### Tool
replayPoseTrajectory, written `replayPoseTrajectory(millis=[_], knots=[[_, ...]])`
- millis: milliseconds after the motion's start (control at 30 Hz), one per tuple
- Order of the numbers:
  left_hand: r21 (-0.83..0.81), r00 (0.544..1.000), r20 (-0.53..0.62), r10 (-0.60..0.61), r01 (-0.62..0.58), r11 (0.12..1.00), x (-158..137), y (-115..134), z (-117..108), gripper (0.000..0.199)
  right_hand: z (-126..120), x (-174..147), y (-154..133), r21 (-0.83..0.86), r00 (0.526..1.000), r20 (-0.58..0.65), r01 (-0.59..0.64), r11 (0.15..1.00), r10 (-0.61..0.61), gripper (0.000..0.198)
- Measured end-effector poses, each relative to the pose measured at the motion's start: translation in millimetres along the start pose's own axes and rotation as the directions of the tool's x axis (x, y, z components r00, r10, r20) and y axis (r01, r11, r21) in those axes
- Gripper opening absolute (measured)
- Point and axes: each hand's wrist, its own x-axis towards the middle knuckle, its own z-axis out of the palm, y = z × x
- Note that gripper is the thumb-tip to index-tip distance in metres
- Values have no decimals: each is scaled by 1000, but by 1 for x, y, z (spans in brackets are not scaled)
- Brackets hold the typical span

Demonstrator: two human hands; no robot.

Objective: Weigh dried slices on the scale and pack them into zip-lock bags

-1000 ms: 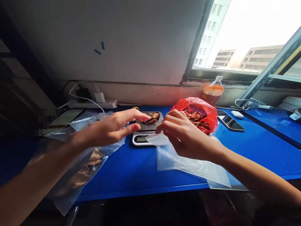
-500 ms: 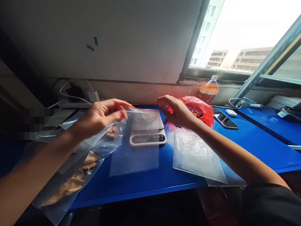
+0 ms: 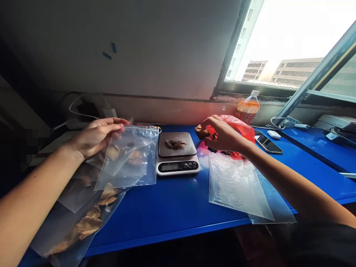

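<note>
My left hand pinches the top corner of a clear zip-lock bag, which hangs flat and looks empty. Beside it, a white kitchen scale carries a dark, shrivelled dried piece on its metal plate; its display seems to read 12.0. Over the near-left side of a red plastic bag, my right hand has its fingers curled around brown dried slices, partly hidden by the hand. Under my left forearm lie filled clear bags with larger dried brown pieces.
Flat clear bags lie at the right of the blue table, one reaching past its front edge. Behind them are a phone, a white earbud case and an orange drink bottle. A charger cable runs at the back left.
My left hand has drawn the zip-lock bag leftward, uncovering the scale and the dried piece. My right hand, empty before, has moved to the red bag and closed on dried slices.
</note>
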Motion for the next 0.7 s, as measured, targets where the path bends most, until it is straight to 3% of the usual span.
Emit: replayPoseTrajectory(millis=[133, 267, 467, 567, 700], knots=[[80, 999, 37, -21, 18, 997, 4, -4, 0, 25, -33, -47, 44, -175, 987, -1, -160, 971, 163, 22], [156, 998, 24, -61, 56, 986, 7, -8, -1, 32, -23, -66, 69, -392, 949, -123, -316, 864, 292, 16], [191, 997, 16, -75, 71, 979, 2, -7, 0, 32, 23, -54, 33, -334, 966, 130, -171, 927, 225, 19], [224, 997, 3, -82, 79, 971, 1, -7, 2, 28, 27, -50, 34, -255, 968, 126, -179, 950, 216, 6], [247, 994, 24, -107, 98, 964, 3, -7, 2, 33, 21, -45, 52, -186, 977, 125, -149, 971, 173, 19]])
